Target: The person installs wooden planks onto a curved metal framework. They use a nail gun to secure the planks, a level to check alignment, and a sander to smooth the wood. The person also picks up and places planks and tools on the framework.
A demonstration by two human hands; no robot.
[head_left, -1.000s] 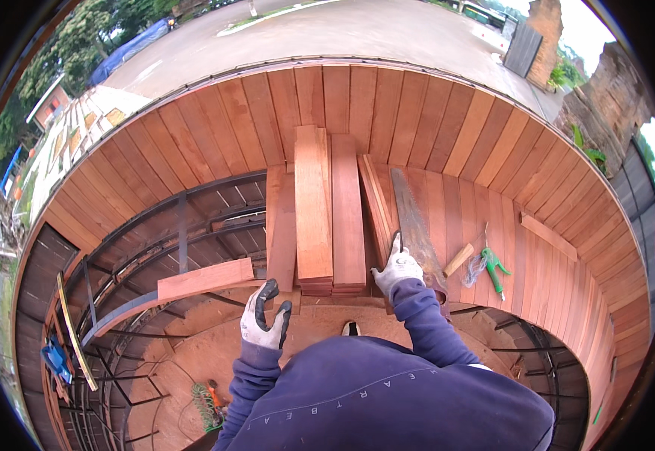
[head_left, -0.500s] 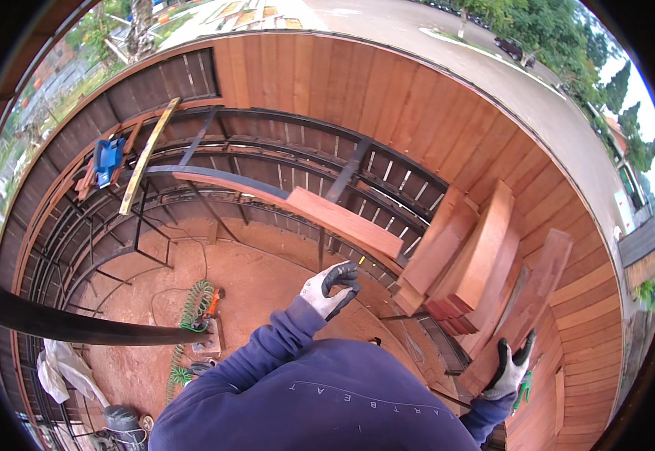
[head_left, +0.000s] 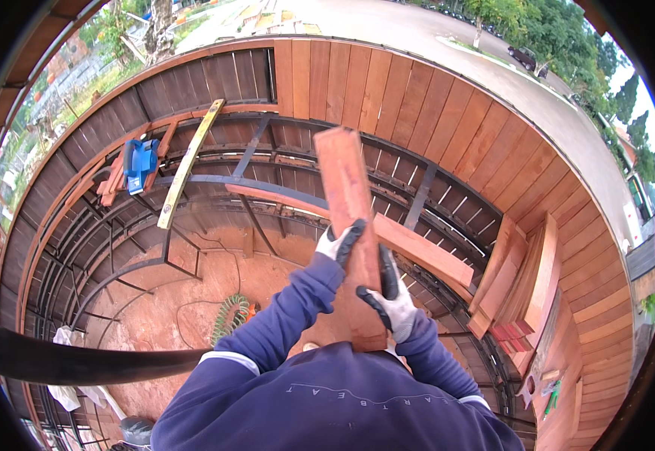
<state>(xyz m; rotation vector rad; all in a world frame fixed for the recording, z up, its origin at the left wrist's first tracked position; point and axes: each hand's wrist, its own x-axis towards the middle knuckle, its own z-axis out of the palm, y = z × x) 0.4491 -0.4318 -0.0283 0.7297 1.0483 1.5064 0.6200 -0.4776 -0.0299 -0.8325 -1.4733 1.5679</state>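
A reddish-brown wooden board (head_left: 353,188) stands lengthwise in front of my body, its far end reaching out over the dark metal frame (head_left: 423,195). My left hand (head_left: 341,243), in a white glove with dark fingers, is closed on the board's left edge. Lower down, my right hand (head_left: 395,299), gloved alike, grips the right edge with the thumb across the board's face. Behind my right hand, another plank (head_left: 429,252) lies along the curved frame.
Stacked boards (head_left: 532,278) rest on the right side of the curved slatted wall (head_left: 447,105). A green-handled tool (head_left: 553,398) lies below them. To the left are a yellow level (head_left: 192,161) and a blue power tool (head_left: 141,165). A coiled green hose (head_left: 229,317) lies on the reddish floor.
My right hand has brought a board from the right-hand stack to in front of my body. My left hand, empty before, has taken hold of it too. The view has shifted.
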